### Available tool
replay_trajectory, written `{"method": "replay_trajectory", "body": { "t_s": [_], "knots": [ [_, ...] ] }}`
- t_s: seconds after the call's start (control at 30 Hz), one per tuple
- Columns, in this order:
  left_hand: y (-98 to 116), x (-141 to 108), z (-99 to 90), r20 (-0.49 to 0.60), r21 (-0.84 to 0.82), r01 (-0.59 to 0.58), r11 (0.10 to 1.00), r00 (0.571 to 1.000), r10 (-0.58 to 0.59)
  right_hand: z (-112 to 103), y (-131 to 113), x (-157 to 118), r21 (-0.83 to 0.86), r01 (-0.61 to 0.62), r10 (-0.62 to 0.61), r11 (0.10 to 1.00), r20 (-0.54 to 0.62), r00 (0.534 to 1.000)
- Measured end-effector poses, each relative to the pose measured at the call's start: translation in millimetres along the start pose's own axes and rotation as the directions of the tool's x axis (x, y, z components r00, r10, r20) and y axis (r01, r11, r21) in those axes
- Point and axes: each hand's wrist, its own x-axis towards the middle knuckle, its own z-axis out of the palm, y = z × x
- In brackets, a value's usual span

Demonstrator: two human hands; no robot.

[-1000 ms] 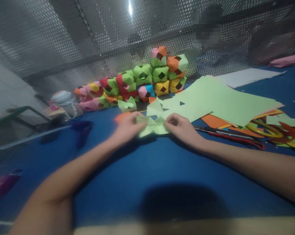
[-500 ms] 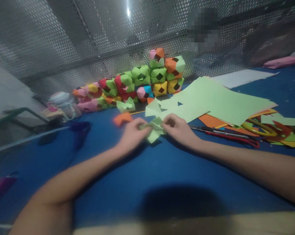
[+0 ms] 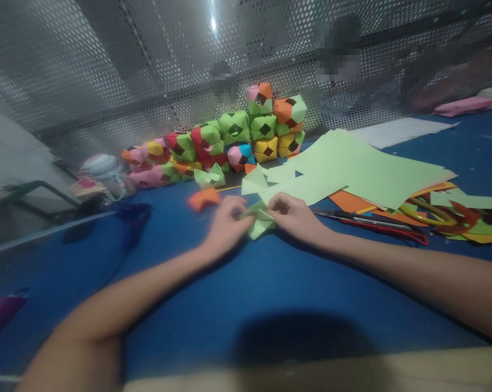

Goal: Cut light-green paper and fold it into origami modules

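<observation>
Head: folded green paper (image 3: 262, 224) now narrower

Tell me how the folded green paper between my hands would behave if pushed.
The folded green paper is probably light, being creased paper. Its folds likely make it stiffer than the flat green sheets. A hard push might crumple it, since its edges look thin.

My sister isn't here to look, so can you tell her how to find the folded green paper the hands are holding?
Start at the blue table, where the left hand and right hand nearly meet. Between them is the light green folded paper. Unlike the similar green folded piece in front of the stacked paper cubes, this one is held by both hands.
</observation>
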Motion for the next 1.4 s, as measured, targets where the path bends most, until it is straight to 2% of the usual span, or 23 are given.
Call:
{"method": "replay_trajectory", "body": {
  "t_s": [0.17,0.3,0.5,0.7,0.83,1.0,1.4],
  "knots": [
    [0,-3,5.9,-0.022,-0.115,0.087,0.990,0.996,-0.090,0,1,1,0.033,0.025,-0.026,0.999,0.030,0.999],
    [1,-4,9.0,0.026,-0.191,0.138,0.972,0.990,-0.135,0,1,1,0.084,0.011,-0.015,0.996,0.052,0.999],
    [2,-5,7.9,0.078,-0.109,0.158,0.981,0.986,-0.150,-1,-1,1,0.107,-0.032,0.024,0.994,0.075,0.997],
    [-1,-4,6.6,0.019,-0.108,0.172,0.979,0.985,-0.171,-4,-7,-2,0.135,-0.069,0.058,0.988,0.085,0.995],
    [0,-4,6.1,-0.002,-0.097,0.177,0.979,0.984,-0.179,-3,-8,-5,0.043,-0.049,0.046,0.998,0.072,0.996],
    [2,-3,5.7,0.019,-0.085,0.164,0.983,0.986,-0.163,-1,-6,-5,-0.094,0.039,-0.038,0.995,0.008,0.999],
    [1,-3,6.3,0.040,-0.026,0.155,0.988,0.987,-0.154,0,-5,-6,-0.127,0.060,-0.067,0.990,-0.047,0.997]
  ]
}}
